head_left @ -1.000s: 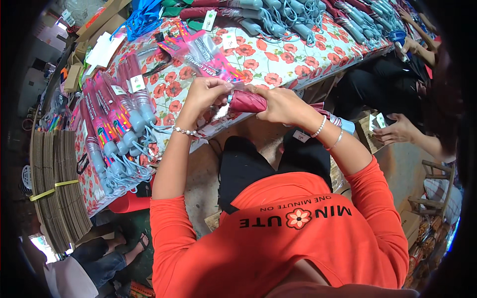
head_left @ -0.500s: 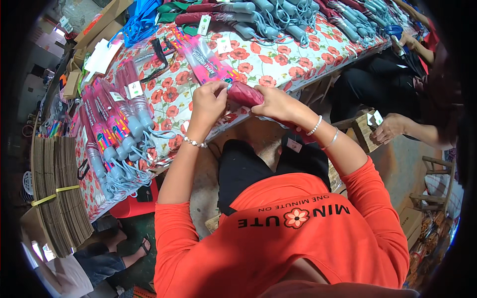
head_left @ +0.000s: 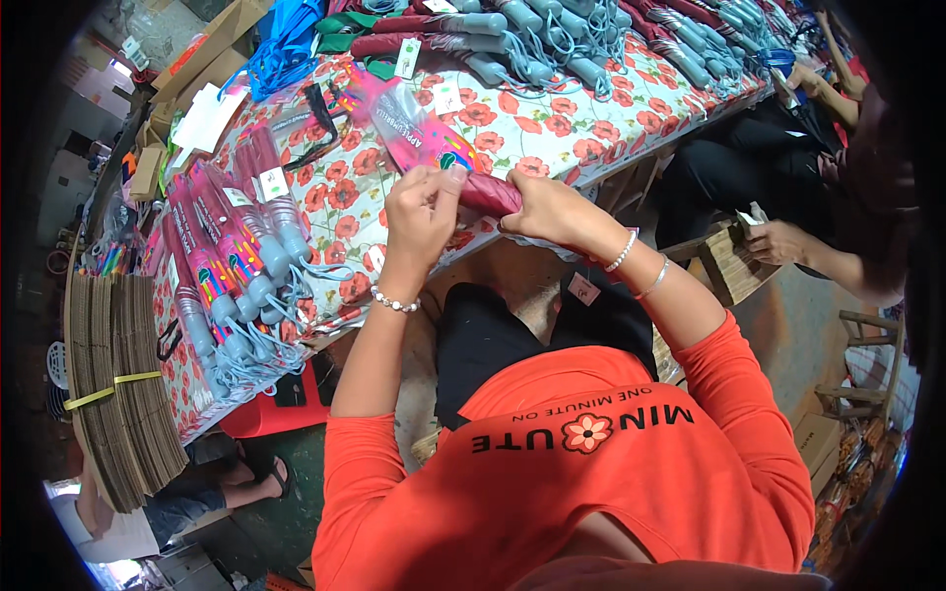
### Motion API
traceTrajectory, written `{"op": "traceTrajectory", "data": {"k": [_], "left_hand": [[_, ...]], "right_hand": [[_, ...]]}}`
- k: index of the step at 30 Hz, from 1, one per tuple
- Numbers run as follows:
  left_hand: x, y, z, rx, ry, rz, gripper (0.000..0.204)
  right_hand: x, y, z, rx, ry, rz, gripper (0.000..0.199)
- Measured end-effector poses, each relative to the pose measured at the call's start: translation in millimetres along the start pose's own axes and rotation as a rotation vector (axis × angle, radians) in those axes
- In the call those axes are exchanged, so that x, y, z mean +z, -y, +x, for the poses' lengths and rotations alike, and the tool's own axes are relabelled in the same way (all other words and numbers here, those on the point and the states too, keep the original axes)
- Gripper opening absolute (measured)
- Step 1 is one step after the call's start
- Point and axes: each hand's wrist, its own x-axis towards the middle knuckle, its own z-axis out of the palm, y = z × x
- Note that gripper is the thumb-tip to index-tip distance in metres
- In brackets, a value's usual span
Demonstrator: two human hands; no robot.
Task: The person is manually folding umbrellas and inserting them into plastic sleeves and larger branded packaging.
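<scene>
Looking down through the head camera, I see both hands meeting just above the centre of the frame, at the near edge of a table covered in a poppy-print cloth [head_left: 552, 128]. My right hand [head_left: 552, 209] is wrapped closed around a folded maroon umbrella [head_left: 490, 194], holding it steady. My left hand [head_left: 419, 209] has its fingertips pinched shut on the mouth of a clear plastic sleeve with pink printing [head_left: 414, 133], which lies flat on the cloth, stretching up and left from the hands. The umbrella's tip sits right at the sleeve's opening; how far it has gone in I cannot tell, but most of it is outside, so I judge the bagging of this one barely begun.

As for work already done: at the left of the frame lies a row of sleeved umbrellas [head_left: 232, 266], pink-printed packets with grey handles and loops poking out. Along the top edge lie bare folded umbrellas [head_left: 512, 30], maroon and green with grey handles, seemingly waiting for sleeves.

At the far left stands a stack of flattened cardboard sheets bound with a yellow strap [head_left: 113, 384]. At the right edge another person's hand [head_left: 778, 239] rests over a lap.
</scene>
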Motion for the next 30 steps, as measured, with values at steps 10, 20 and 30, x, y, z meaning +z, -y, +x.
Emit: {"op": "traceTrajectory", "data": {"k": [10, 20, 30], "left_hand": [[16.4, -8.4, -6.3, -0.456, -0.288, -0.044, 0.031], [32.1, -29.0, -12.4, -0.479, -0.349, -1.094, 0.046], [34.9, -11.7, -21.5, -0.354, -0.256, -1.129, 0.044]], "right_hand": [[-1.9, 5.1, -4.3, -0.059, -0.089, 0.014, 0.041], [-13.5, 21.2, -20.2, -0.151, -0.201, 0.013, 0.040], [-18.3, 14.0, -14.0, -0.168, 0.025, 0.324, 0.039]]}}
